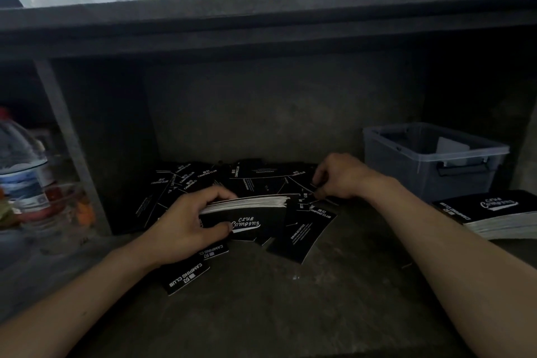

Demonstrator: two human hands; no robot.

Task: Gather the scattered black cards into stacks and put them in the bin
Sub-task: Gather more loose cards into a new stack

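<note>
Two grips: left grip [189, 224] clamping thick stack [250, 208], right grip [343, 177] pinching loose card [327, 200] beside it; stack prob getting too fat, risking a spill.

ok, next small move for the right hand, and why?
Probably lift the loose card the right hand seems to pinch and lay it on the stack gripped by the left hand. Many scattered cards lie loose, so the bin looks premature.

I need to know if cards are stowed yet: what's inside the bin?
In the bin, only a pale sheet shows, standing up. Nothing black shows in it, though the cloudy walls hide its floor.
</note>
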